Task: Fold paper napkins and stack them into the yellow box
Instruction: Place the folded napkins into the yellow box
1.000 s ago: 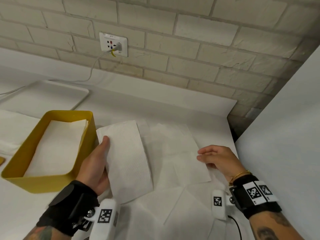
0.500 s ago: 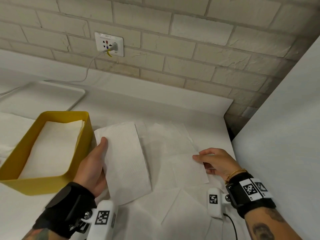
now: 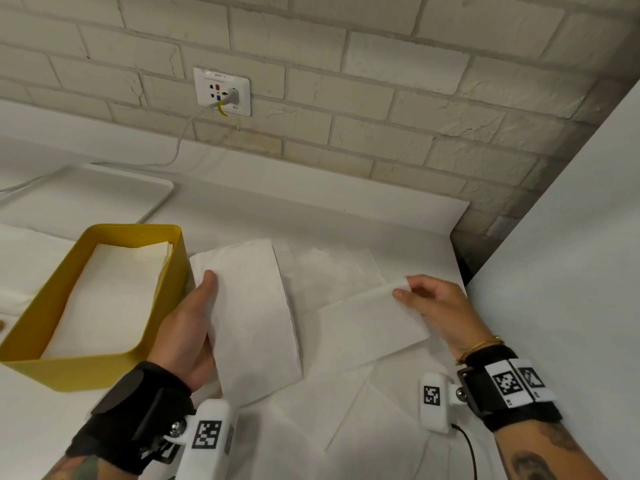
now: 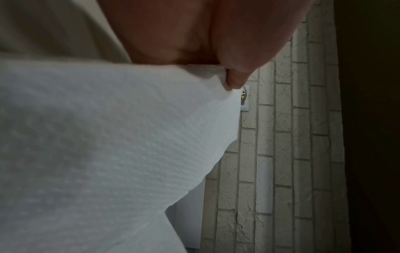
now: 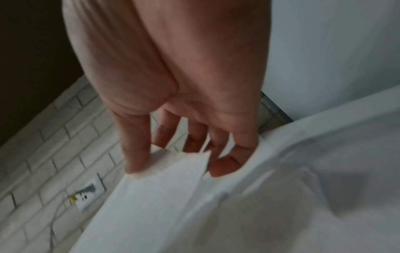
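A folded white napkin (image 3: 252, 317) lies just right of the yellow box (image 3: 173, 271); my left hand (image 3: 194, 327) grips its left edge, thumb on top. In the left wrist view the napkin (image 4: 108, 145) fills the frame under my fingers (image 4: 236, 77). My right hand (image 3: 429, 306) pinches the far right corner of another napkin (image 3: 370, 327) and holds that corner lifted off the counter. The right wrist view shows my thumb and fingers (image 5: 138, 154) on that raised corner (image 5: 179, 164). Folded napkins (image 3: 110, 289) lie stacked inside the box.
Several flat napkins (image 3: 346, 410) cover the white counter in front. A white tray (image 3: 104, 195) sits behind the box, a wall socket (image 3: 221, 91) with a cable above it. A white panel (image 3: 571, 254) stands close on the right.
My right hand has taken hold of a napkin's corner and raised it off the counter. My left hand keeps its grip on the folded napkin beside the box.
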`<control>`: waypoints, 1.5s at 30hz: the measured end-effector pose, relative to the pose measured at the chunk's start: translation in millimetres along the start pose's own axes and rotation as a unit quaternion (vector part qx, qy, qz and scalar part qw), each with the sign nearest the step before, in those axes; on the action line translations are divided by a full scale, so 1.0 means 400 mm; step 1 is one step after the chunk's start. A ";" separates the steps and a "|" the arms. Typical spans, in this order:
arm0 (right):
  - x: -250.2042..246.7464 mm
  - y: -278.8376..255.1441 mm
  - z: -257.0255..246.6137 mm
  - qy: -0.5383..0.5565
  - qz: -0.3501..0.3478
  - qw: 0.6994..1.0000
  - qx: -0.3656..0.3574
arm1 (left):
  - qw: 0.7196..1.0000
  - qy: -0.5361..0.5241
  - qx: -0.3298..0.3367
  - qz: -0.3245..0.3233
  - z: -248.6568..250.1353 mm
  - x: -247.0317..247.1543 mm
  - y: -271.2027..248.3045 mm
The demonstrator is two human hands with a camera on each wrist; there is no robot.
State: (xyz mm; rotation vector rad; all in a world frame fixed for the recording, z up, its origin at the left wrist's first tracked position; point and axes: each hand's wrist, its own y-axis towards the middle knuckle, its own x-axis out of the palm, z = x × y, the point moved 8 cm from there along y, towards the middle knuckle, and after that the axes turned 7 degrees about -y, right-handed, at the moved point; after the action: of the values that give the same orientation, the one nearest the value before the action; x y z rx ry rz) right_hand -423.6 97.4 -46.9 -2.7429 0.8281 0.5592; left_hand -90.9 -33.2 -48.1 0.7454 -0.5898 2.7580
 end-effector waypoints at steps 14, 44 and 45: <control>-0.046 -0.146 -0.465 0.001 -0.178 0.933 -0.313 | 0.991 0.082 0.079 -0.073 0.106 0.091 0.017; 0.183 -0.079 -0.150 0.298 -0.048 0.953 0.005 | 0.986 0.040 -0.076 -0.144 -0.092 0.122 0.010; 0.162 -0.086 -0.175 0.295 -0.045 0.954 -0.024 | 0.986 0.032 -0.083 -0.139 -0.087 0.119 0.013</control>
State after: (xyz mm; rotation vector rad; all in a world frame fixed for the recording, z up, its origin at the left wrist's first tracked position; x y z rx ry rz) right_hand -333.5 72.1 -7.4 -3.0070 0.7972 -0.2863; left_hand -148.0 -17.5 -52.4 0.6441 -0.6392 2.4353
